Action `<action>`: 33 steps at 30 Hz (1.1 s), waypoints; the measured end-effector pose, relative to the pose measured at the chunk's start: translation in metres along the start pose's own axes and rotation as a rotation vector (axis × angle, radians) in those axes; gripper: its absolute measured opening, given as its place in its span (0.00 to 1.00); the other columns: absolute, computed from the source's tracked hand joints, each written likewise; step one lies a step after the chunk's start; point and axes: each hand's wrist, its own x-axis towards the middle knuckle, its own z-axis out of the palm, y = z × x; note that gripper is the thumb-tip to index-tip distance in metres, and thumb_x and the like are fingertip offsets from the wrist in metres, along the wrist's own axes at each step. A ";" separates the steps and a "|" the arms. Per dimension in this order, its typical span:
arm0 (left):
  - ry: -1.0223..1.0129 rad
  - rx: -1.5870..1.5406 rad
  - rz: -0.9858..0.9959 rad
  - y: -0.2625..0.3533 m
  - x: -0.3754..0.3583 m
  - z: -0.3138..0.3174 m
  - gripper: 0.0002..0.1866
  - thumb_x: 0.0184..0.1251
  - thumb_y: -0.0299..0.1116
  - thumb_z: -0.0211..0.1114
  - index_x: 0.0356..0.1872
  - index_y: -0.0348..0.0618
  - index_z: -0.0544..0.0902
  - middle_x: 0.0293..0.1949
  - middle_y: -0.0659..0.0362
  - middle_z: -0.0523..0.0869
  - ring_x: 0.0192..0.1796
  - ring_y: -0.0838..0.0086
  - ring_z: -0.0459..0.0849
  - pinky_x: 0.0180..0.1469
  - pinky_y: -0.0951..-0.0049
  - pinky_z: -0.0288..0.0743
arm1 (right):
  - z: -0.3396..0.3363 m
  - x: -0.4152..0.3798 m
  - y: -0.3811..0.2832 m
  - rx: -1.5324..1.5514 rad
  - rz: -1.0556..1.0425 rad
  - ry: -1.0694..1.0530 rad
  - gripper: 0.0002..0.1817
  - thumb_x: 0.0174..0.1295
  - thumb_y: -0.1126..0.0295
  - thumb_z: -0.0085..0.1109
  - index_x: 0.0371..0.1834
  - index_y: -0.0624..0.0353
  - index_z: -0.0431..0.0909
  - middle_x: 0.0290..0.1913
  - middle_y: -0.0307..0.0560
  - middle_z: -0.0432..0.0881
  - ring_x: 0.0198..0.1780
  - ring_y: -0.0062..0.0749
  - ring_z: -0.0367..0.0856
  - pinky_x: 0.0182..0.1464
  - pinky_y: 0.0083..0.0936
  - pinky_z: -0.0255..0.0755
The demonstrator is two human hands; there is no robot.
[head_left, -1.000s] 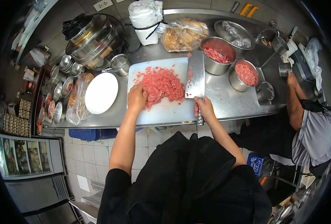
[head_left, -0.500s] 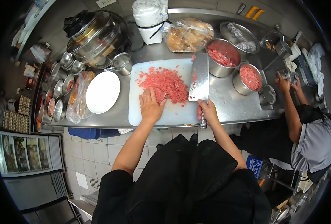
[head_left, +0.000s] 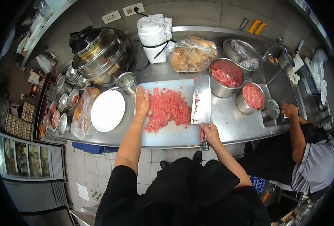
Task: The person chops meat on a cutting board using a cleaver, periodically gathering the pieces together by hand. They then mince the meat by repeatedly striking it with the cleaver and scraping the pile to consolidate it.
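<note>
Chopped red meat (head_left: 169,107) lies in a loose heap on a white cutting board (head_left: 170,140). My left hand (head_left: 142,101) stands at the board's left side, fingers stretched upward and palm facing the heap, holding nothing. At the heap's right, my right hand (head_left: 210,133) is wrapped round the handle of a cleaver (head_left: 202,100). The broad blade lies nearly flat over the board's right edge, with bits of meat stuck to it.
Behind and right of the board stand a pot of meat strips (head_left: 216,89) and a smaller pot of minced meat (head_left: 246,105). A white plate (head_left: 108,110) lies to the left. At far right, a co-worker's hand (head_left: 289,110) is over the sink.
My left hand has moved from the meat's front edge to its left side, turning its palm inward. The view has tilted up. My right hand still grips the cleaver.
</note>
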 end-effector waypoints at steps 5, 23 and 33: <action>-0.308 -0.136 0.111 0.028 0.044 0.039 0.28 0.81 0.48 0.41 0.68 0.36 0.72 0.70 0.46 0.72 0.74 0.56 0.66 0.76 0.65 0.55 | -0.003 -0.001 -0.001 -0.002 0.011 -0.031 0.12 0.71 0.65 0.53 0.34 0.62 0.71 0.17 0.42 0.73 0.14 0.28 0.73 0.18 0.26 0.68; -0.141 -0.423 -0.210 0.083 0.043 0.027 0.24 0.77 0.49 0.56 0.26 0.39 0.80 0.21 0.59 0.81 0.22 0.77 0.76 0.29 0.74 0.70 | -0.004 -0.002 0.006 0.114 0.021 -0.005 0.13 0.72 0.63 0.54 0.33 0.60 0.70 0.18 0.42 0.73 0.15 0.29 0.73 0.19 0.27 0.68; -0.122 0.194 0.479 0.013 0.047 0.012 0.09 0.67 0.34 0.63 0.33 0.39 0.83 0.36 0.47 0.84 0.41 0.56 0.84 0.44 0.60 0.76 | -0.005 -0.002 0.003 0.088 0.048 -0.011 0.10 0.71 0.64 0.54 0.37 0.61 0.72 0.18 0.41 0.74 0.15 0.28 0.73 0.19 0.26 0.67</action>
